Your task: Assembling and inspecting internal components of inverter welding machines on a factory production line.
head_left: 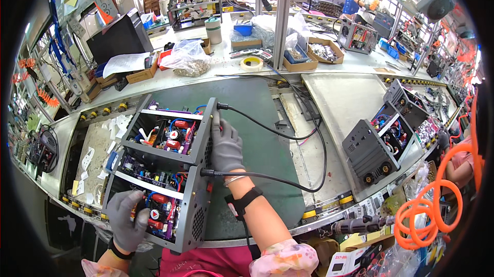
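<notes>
head view showed both gloved hands on the open metal case [170, 169] standing on the green mat [257, 138] of the workbench [355, 97]. my left hand [126, 218] was closed around the near lower corner of the case, fingers curled over the edge beside the red parts inside; i judged this grip steadied the unit against tipping. my right hand [225, 145] lay flat against the perforated side panel [203, 194], fingers extended and not clamped on anything, apparently bracing the case from the opposite side. the hands were well apart, one on each side of the case.

two black cables [278, 130] ran from sockets on the panel, one above and one below the right hand, and looped away across the mat. a black strap [242, 202] circled my right wrist. a second open case [381, 138] lay farther right on the bench, well apart from the first. a roll of tape [251, 63] sat behind the mat.
</notes>
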Tool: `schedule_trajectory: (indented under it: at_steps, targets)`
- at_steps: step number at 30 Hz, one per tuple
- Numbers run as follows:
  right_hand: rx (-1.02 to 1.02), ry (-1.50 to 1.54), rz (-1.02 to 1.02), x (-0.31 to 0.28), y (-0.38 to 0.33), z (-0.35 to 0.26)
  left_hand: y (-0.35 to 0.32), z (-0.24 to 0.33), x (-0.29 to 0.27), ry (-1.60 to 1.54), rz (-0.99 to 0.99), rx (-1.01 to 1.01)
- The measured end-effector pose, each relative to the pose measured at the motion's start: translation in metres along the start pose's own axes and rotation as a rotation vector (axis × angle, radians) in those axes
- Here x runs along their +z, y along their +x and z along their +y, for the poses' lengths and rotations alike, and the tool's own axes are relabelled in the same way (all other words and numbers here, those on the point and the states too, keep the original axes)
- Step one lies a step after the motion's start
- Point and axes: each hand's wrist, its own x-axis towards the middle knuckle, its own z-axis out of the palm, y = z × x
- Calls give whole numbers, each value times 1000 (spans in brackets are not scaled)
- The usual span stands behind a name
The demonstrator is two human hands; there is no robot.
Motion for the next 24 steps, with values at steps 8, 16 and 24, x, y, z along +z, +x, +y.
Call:
schedule_trajectory:
  at_steps: [8,16,24]
  targets:
    - [211,217,-203,-58,-102,6,-18,18,11,-35,-48,352]
    - [516,671,-40,-165,-339,-16,-41,57,19,-282,70,574]
    - [949,459,137,-256,-467,-57,-66,135,49,-838,-261,779]
